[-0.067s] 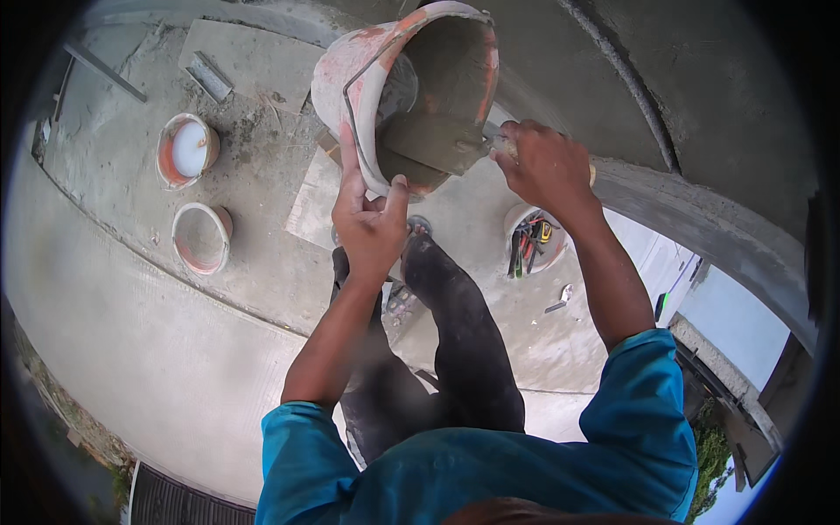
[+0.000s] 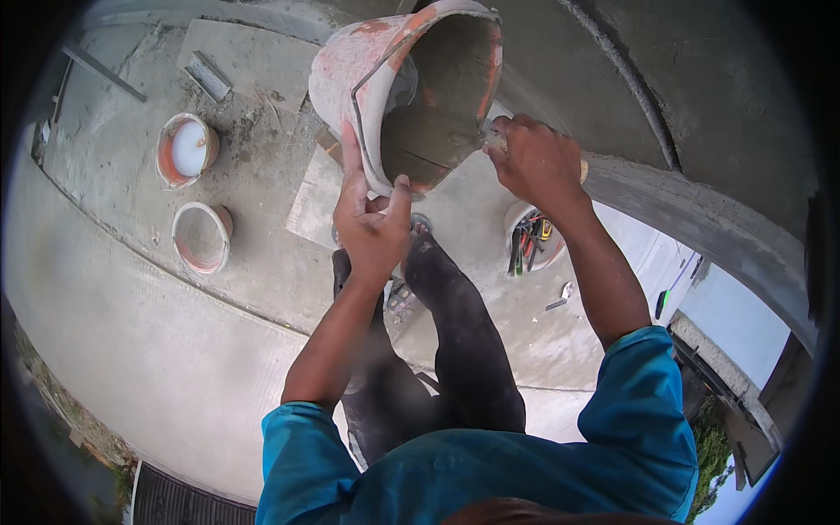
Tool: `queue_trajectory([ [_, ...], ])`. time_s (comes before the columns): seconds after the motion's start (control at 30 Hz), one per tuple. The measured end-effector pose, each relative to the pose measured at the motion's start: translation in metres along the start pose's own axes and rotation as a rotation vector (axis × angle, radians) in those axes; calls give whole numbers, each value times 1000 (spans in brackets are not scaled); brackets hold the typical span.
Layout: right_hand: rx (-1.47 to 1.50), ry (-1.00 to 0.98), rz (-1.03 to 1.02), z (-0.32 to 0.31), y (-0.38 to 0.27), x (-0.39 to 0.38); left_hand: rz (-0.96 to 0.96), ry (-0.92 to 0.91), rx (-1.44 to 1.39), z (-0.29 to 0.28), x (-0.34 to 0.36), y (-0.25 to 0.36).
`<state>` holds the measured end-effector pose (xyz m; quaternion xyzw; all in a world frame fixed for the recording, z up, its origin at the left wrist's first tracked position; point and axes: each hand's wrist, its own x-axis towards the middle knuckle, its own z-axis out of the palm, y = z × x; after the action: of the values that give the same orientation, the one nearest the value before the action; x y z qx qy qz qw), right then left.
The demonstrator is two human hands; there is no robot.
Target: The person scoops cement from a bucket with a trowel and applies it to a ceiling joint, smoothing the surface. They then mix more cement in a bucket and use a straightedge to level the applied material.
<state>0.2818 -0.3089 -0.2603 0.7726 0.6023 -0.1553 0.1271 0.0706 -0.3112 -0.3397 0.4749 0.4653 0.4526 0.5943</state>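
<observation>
Tilted on its side with its mouth facing right, a plaster-smeared pink and orange bucket (image 2: 339, 77) hangs above the floor. My left hand (image 2: 372, 229) is closed on its lower rim, thumb and fingers either side of the edge. Wet grey mortar (image 2: 462, 66) coats the inside. In my right hand (image 2: 544, 171) is the handle of a trowel (image 2: 479, 138). The trowel's blade lies inside the bucket's mouth, against the lower wall, and blends with the mortar there. A thin wire handle runs along the bucket's outside.
Two more buckets stand on the concrete floor at left, one holding something white (image 2: 189, 149) and the other a greyish bucket (image 2: 202, 238). A tool bucket (image 2: 553, 254) is below my right forearm. A freshly plastered grey wall (image 2: 726, 79) curves along the upper right.
My right hand and the trowel have shifted slightly, and the blade now shows less broadly inside the bucket. The bucket's mouth has moved a little right, with my left hand still on the rim.
</observation>
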Motion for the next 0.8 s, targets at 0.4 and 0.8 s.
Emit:
queue_trajectory([
  [0.4,182,559,-136,24,23,3,-251,262,-275,14,41,15],
  [0.8,762,94,197,-72,87,67,-374,358,-205,-17,26,21],
])
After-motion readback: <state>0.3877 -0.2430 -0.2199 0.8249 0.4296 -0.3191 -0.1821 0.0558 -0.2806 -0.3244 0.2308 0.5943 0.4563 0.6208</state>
